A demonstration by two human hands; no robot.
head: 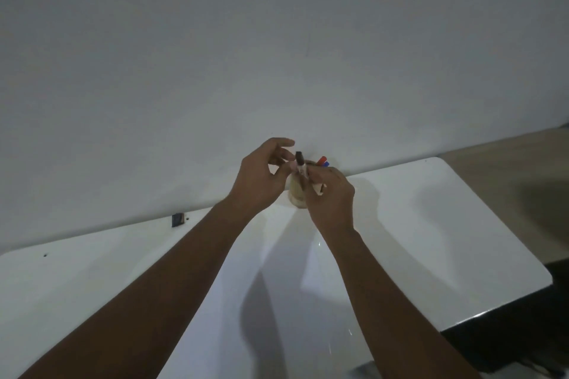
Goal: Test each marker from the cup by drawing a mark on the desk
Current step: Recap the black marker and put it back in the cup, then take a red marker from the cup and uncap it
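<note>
Both hands meet above the cup (297, 194) at the back of the white worktop (431, 224). The right hand (331, 194) pinches the black-capped marker (300, 163) upright by its barrel; the left hand (261, 177) hovers half-spread, fingertips at the cap. Red and blue markers (323, 161) poke from the cup behind.

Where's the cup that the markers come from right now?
The cup stands at the desk's far edge by the wall, centre of view, mostly hidden behind both hands, between the left hand and right hand.
</note>
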